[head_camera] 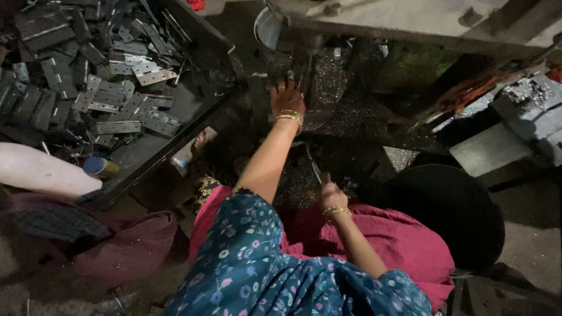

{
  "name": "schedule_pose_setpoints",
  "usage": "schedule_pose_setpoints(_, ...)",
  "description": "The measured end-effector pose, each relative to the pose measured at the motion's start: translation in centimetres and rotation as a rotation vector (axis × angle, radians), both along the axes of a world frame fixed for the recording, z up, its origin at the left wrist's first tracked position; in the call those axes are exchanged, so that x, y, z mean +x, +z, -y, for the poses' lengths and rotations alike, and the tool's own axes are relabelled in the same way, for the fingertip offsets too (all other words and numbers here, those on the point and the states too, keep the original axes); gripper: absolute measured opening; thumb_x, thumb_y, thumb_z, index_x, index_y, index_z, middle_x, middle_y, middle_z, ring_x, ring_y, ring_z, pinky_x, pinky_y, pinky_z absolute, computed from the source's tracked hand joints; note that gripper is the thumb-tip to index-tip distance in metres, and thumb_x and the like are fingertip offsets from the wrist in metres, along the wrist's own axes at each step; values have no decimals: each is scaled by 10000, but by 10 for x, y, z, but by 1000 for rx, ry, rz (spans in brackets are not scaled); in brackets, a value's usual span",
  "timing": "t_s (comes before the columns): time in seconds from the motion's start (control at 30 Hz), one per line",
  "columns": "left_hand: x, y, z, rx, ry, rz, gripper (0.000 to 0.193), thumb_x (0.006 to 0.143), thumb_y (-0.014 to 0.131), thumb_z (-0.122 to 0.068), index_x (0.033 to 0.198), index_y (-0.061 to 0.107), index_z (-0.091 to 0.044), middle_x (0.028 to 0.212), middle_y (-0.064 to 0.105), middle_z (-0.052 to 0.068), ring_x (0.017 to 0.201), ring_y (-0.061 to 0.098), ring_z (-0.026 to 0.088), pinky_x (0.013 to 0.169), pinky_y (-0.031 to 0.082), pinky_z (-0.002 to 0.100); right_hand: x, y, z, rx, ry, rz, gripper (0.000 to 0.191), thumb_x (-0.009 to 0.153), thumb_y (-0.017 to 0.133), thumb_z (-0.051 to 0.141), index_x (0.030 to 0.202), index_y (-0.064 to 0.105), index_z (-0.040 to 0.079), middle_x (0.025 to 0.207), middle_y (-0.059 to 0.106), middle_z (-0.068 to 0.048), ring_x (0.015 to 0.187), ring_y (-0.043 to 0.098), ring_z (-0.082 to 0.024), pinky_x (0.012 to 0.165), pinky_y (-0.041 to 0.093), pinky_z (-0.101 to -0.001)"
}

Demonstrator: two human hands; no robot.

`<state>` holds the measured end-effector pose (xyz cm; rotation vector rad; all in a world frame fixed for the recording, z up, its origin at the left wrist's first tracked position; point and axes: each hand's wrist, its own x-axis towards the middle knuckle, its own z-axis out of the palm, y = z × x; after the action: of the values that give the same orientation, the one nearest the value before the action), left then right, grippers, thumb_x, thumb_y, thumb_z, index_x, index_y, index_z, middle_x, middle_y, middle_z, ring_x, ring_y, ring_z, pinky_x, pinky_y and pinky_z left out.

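Head view is showing us reaching forward with our left hand [287,100], fingers spread and pressing down on something dark under the machine [410,23]; we cannot tell what, if anything, the fingers are closing around, because the spot is in deep shadow. Our right hand [329,194] is resting closer in, above the pink cloth [404,240] over our lap, curled loosely around what looks like a thin metal rod [313,167], though the hold itself is too dim to judge. To do this well, we judge that we should be keeping the outstretched palm flat and clear of the machine's working parts, and steadying the piece before the other hand moves anything. Metal shavings [331,76] are glittering around the left hand and across the bed. Further out on the left, a shallow dark tray [193,126] is holding a loose heap of flat metal hinges [111,88], grey and drilled with small holes, piled mostly toward its far side. A round metal bowl [266,29] is sitting beyond the left hand; its contents are hidden.
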<state>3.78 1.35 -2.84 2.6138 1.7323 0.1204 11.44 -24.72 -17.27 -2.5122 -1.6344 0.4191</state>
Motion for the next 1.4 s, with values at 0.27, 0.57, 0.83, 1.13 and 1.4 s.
schedule_pose_setpoints(0.27,-10,-1,-4,111,-87,-100,484,1043,403,-253,1517,479,-187,1673,284,-6,1554,209,317,1214,123,630,14,11,-19,121,23,44,473,996,514,381,1389,564,122,964,738,-145,776,727,-346,623,594,-480)
schedule_pose_setpoints(0.57,2,12,-10,67,-54,-37,537,997,446,-249,1532,442,-207,1709,195,9,1536,188,324,1202,115,604,1,-13,7,173,135,76,819,834,594,418,1513,449,-17,901,711,-202,686,738,-379,560,599,-517)
schedule_pose_setpoints(0.83,9,13,-18,112,-47,60,488,973,503,-244,1451,581,-177,1661,304,17,1507,264,321,1232,120,618,16,22,-20,85,51,60,493,986,528,464,1294,613,88,953,763,-144,808,739,-315,686,618,-471)
schedule_pose_setpoints(1.13,13,29,-13,202,-48,-40,499,895,530,-320,1362,631,-176,1644,334,51,1471,272,382,1131,213,682,0,-19,11,-38,229,174,428,977,441,191,1334,531,-27,946,738,-179,827,757,-323,737,616,-483)
schedule_pose_setpoints(1.4,-45,14,17,423,-240,398,439,804,615,-382,1172,709,-162,1404,620,109,1241,553,408,984,387,665,24,29,4,57,92,120,355,956,526,258,1256,606,87,1064,732,-185,884,739,-377,719,608,-495)
